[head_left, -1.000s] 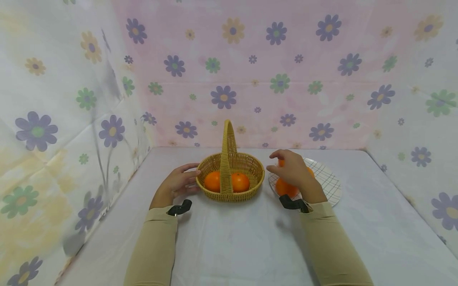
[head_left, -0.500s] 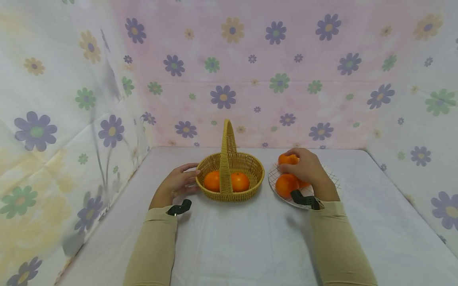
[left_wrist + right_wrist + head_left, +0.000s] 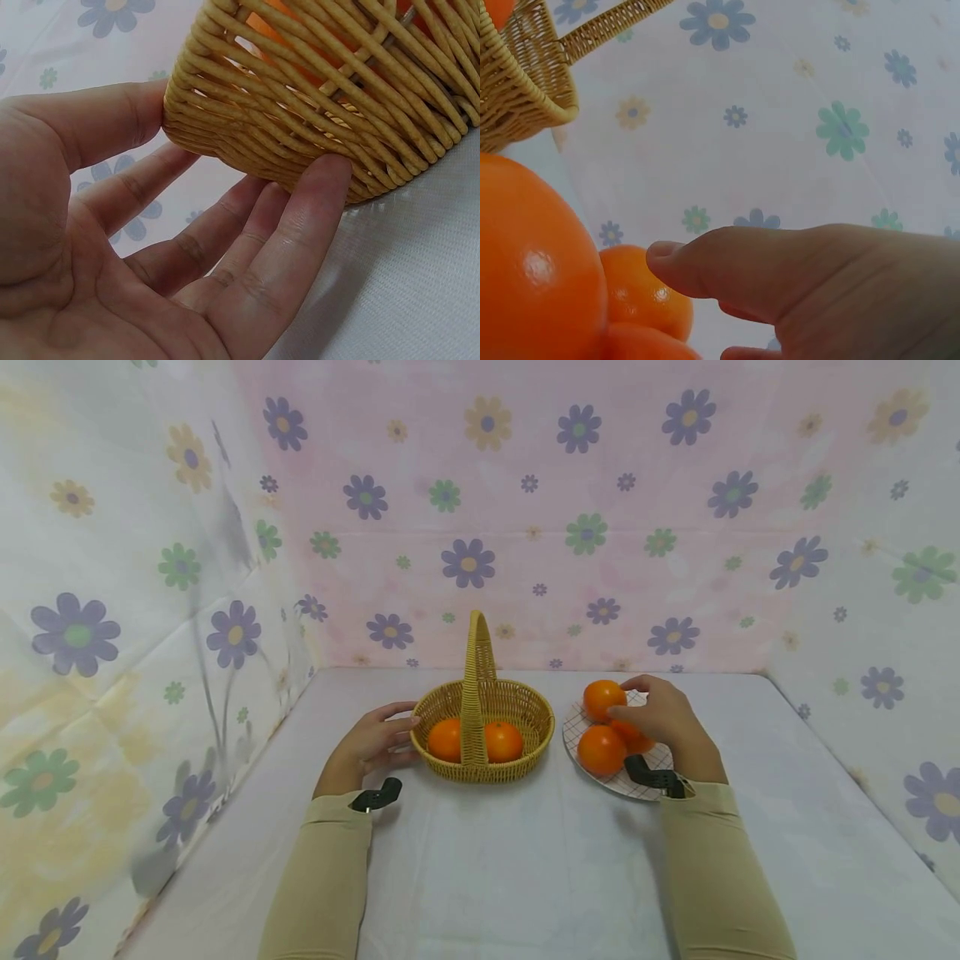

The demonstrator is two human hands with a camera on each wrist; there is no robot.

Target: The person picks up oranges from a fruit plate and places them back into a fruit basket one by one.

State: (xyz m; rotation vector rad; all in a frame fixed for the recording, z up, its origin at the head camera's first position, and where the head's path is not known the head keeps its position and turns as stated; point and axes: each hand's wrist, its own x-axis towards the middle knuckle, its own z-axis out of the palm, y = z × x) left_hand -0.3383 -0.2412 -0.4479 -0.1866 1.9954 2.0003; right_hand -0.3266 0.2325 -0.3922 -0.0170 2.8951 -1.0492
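A yellow wicker basket point(image 3: 536, 747) with a tall handle point(image 3: 472, 693) stands mid-table, holding two oranges point(image 3: 504, 742). My left hand point(image 3: 372, 743) touches its left side; in the left wrist view, the extended fingers point(image 3: 315, 195) rest against the weave. On the right, a checked plate point(image 3: 581, 727) bears a back orange point(image 3: 603, 700), a front orange point(image 3: 601, 750) and a third orange point(image 3: 633, 737), partly hidden by my right hand point(image 3: 667, 718). That hand reaches in from the right, thumb and forefinger spread beside the back orange. The right wrist view shows its thumb point(image 3: 697, 262) overlapping this orange's edge.
A white cloth covers the table point(image 3: 480, 877). Flower-printed cloth walls point(image 3: 525, 510) enclose it at the back and both sides. Black wrist mounts point(image 3: 656, 775) protrude near the sleeves point(image 3: 720, 860). The plate lies just right of the basket.
My right hand has moved rightward from the plate's left side, over the back orange, to that orange's right, uncovering it. My left hand and the basket have stayed put.
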